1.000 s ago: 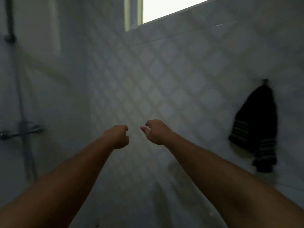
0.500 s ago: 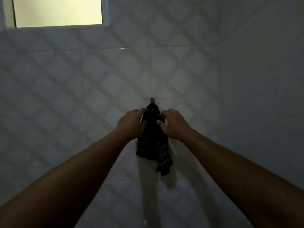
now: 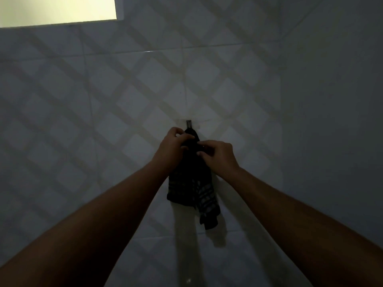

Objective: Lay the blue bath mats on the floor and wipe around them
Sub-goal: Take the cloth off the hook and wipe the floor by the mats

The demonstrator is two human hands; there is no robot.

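Observation:
A dark cloth with pale stripes near its lower end hangs from a small metal hook on the tiled wall. My left hand grips the cloth's top just below the hook. My right hand pinches the cloth from the right side, a little lower. Both arms reach straight out toward the wall. No blue bath mat or floor is in view.
The wall has pale tiles with a diamond pattern. A bright window sits at the upper left. A plain wall meets the tiled one in a corner on the right. The room is dim.
A second ago my hands were empty in front of the wall with the cloth off to the right. They then reached the cloth and have shifted their grip at its top.

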